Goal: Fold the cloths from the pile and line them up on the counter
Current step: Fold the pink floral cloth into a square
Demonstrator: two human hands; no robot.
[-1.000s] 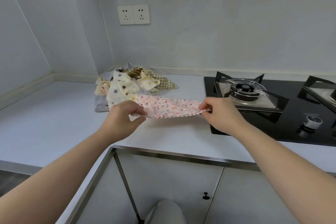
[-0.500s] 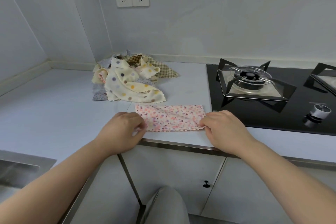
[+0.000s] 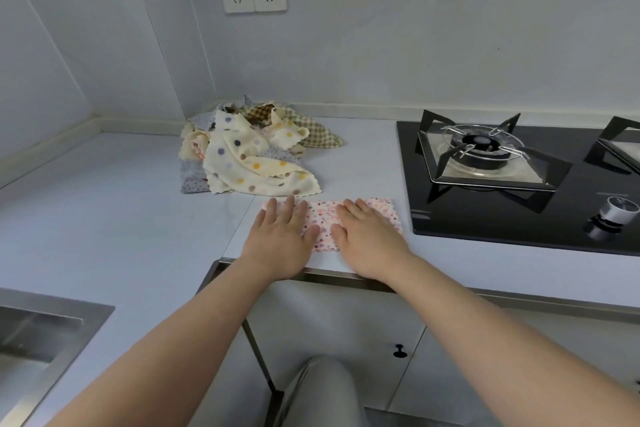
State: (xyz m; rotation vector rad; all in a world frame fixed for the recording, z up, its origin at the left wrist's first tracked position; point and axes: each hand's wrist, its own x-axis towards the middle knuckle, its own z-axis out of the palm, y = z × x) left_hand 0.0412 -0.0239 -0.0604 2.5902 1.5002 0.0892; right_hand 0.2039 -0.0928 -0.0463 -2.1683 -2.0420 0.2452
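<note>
Pressing pink cloth, left hand, right hand

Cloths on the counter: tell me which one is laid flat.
The pink spotted cloth beside the hob, pressed flat under the left hand and right hand. The rest sit crumpled in the pile behind it.

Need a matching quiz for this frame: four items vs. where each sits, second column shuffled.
Items
1. pink spotted cloth
2. cream dotted cloth
3. checked cloth
4. sink

Places
a. front of the pile
b. lower left, set into the counter
c. flat under the left hand and right hand
d. back right of the pile

Pairs: 1-c, 2-a, 3-d, 4-b
</note>
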